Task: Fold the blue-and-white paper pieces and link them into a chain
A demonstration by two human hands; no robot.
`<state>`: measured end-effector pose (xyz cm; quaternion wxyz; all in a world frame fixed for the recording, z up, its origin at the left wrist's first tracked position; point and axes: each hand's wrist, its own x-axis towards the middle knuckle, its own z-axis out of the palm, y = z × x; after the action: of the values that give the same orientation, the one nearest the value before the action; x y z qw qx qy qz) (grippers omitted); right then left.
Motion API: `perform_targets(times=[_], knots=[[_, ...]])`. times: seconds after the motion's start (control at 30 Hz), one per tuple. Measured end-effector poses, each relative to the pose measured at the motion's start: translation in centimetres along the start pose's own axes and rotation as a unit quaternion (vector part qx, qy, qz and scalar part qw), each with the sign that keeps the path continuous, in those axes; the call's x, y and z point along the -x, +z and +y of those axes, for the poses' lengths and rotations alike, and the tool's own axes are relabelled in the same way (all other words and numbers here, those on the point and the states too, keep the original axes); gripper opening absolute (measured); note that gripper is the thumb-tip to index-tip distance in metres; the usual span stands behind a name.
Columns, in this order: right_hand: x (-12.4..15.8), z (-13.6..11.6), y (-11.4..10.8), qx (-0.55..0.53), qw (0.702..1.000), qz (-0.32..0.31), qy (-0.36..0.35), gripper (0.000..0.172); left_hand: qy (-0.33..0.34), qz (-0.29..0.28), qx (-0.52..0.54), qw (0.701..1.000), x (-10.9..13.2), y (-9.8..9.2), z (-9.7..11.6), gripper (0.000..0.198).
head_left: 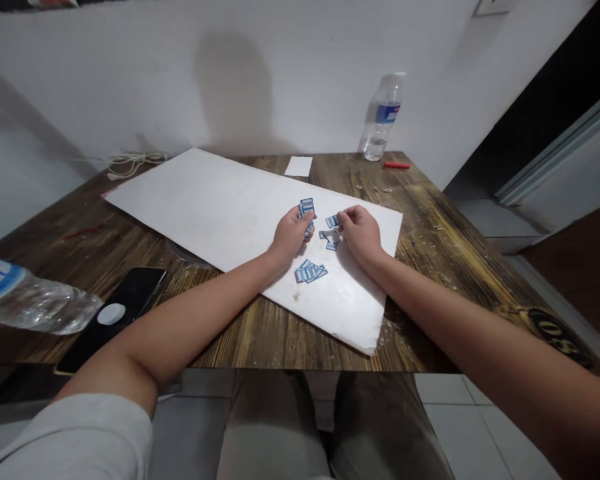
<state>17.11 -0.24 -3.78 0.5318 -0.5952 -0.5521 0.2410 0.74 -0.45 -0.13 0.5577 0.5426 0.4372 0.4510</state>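
Note:
My left hand (291,235) is above a large white board (220,220), with its fingers closed around a small bundle of blue-and-white paper pieces (307,209). The pieces stick out above and below my fingers. My right hand (360,235) rests on the board, its fingertips at a loose blue-and-white paper piece (333,221). Several similar pieces (330,239) lie between my hands. A small pile of them (310,271) sits on the board just below my hands.
The board lies on a dark wood-grain table (425,247) scattered with crumbs. A plastic water bottle (381,120) stands at the back, and another (33,297) lies at the left beside a black phone (130,303). A red stick (397,165), white paper slip (299,167) and white cord (133,163) are there too.

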Motion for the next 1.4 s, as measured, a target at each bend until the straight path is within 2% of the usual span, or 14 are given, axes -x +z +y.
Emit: perform_targets(times=[0.07,0.13,0.27,0.53,0.63,0.73,0.77,0.83,0.87,0.93,1.1,1.3,1.4], knots=[[-0.2,0.0,0.1,-0.002,1.000,0.015,0.013,0.018,0.004,0.013,-0.013,1.000,-0.1,0.0,0.0,0.014],[-0.2,-0.4,0.2,-0.041,0.999,0.003,0.013,0.021,0.011,0.032,-0.026,0.999,-0.2,-0.1,-0.2,0.013],[0.2,-1.5,0.1,-0.145,0.988,-0.059,0.008,0.026,0.026,0.045,-0.087,0.995,-0.6,-0.3,-0.8,0.018],[0.2,-2.2,-0.3,-0.182,0.968,-0.171,0.020,0.036,0.058,0.032,-0.105,0.992,-0.7,-0.4,-1.2,0.014],[-0.8,-1.8,-1.2,-0.116,0.973,-0.197,-0.010,0.036,0.042,0.032,-0.104,0.993,-0.5,-0.4,-0.9,0.011],[-1.9,-1.1,-2.3,-0.037,0.986,-0.150,-0.059,0.028,0.009,0.044,-0.097,0.994,-0.3,-0.3,-0.5,0.010],[-2.2,-0.8,-2.6,0.034,0.987,-0.126,-0.095,0.025,0.002,0.046,-0.091,0.995,-0.2,-0.3,-0.3,0.010],[-2.5,-0.3,-2.9,0.151,0.969,-0.130,-0.149,0.030,0.001,0.051,-0.081,0.995,-0.3,-0.4,-0.2,0.010],[-2.5,-0.1,-2.9,0.192,0.959,-0.139,-0.153,0.035,0.006,0.053,-0.078,0.995,-0.3,-0.4,-0.1,0.009],[-2.5,0.0,-2.7,0.243,0.946,-0.155,-0.147,0.031,0.009,0.052,-0.074,0.996,-0.5,-0.5,-0.2,0.009],[-1.9,-0.4,-2.4,0.290,0.929,-0.162,-0.165,0.018,0.019,0.052,-0.055,0.997,-0.8,-0.6,-0.7,0.008],[-1.5,-0.6,-2.5,0.320,0.914,-0.160,-0.193,0.021,0.023,0.048,-0.056,0.997,-0.7,-0.5,-0.8,0.011],[-1.5,-0.5,-2.5,0.317,0.918,-0.128,-0.199,0.023,0.013,0.047,-0.053,0.997,-0.6,-0.4,-0.6,0.011]])
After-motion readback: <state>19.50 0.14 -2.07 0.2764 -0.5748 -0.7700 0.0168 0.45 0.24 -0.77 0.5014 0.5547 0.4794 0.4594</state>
